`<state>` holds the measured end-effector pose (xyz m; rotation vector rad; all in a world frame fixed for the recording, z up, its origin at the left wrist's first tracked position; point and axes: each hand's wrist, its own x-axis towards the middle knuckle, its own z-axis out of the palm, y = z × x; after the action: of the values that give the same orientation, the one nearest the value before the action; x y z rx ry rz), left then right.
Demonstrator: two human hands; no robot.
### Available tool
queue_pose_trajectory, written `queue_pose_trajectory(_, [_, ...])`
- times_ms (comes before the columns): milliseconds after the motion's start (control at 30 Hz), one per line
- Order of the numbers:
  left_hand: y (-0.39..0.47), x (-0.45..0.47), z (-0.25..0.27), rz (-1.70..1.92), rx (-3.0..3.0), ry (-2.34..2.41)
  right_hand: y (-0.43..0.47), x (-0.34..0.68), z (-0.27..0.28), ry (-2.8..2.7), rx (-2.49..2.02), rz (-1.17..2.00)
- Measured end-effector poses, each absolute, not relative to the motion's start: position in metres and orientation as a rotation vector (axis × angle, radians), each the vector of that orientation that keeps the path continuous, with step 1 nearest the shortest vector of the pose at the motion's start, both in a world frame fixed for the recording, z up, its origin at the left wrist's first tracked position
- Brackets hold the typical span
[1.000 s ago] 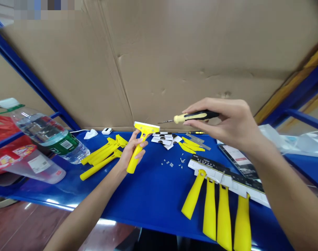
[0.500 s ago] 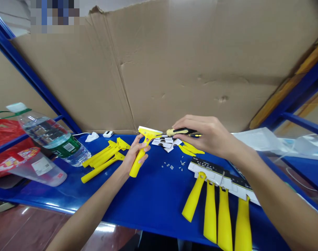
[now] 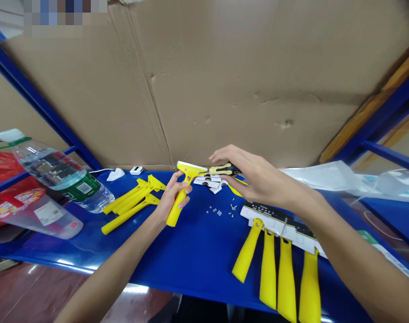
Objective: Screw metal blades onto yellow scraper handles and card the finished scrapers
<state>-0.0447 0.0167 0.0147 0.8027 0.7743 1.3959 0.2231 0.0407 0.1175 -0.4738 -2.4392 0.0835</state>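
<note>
The yellow T-shaped scraper (image 3: pixel 180 198) looks like smooth plastic, and so do the flared yellow handles (image 3: pixel 268 273) over to the right. The cream-and-black screwdriver grip (image 3: pixel 222 169) passes for moulded plastic, its thin silvery shaft (image 3: pixel 205 172) for metal. I see the flat blue tabletop (image 3: pixel 191 260) gleam, glossy as paint, beneath tiny silvery screws (image 3: pixel 233 207) of metallic look. Behind, the tall brown cardboard sheet (image 3: pixel 238 85) is matt, creased and dented; the clear, green-labelled bottle (image 3: pixel 59 166) is shiny see-through plastic, the small white wad (image 3: pixel 115 174) soft and crumpled like tissue
</note>
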Motion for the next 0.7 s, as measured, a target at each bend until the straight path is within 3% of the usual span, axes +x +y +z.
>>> queue_pose_trajectory(233, [0.013, -0.041, 0.010, 1.360, 0.830, 0.781, 0.045, 0.217, 0.109, -2.298, -0.546, -0.033])
queue_pose_trajectory(400, [0.016, -0.041, 0.005, 1.343, 0.799, 0.786, 0.049, 0.216, 0.107, -2.322, -0.395, 0.178])
queue_pose_trajectory(567, [0.018, -0.045, 0.008, 1.397, 0.789, 0.747, 0.059, 0.216, 0.096, -2.276, -0.477, 0.062])
queue_pose_trajectory(700, [0.017, -0.046, 0.012, 1.396, 0.783, 0.759, 0.059, 0.213, 0.097, -2.267, -0.400, 0.154])
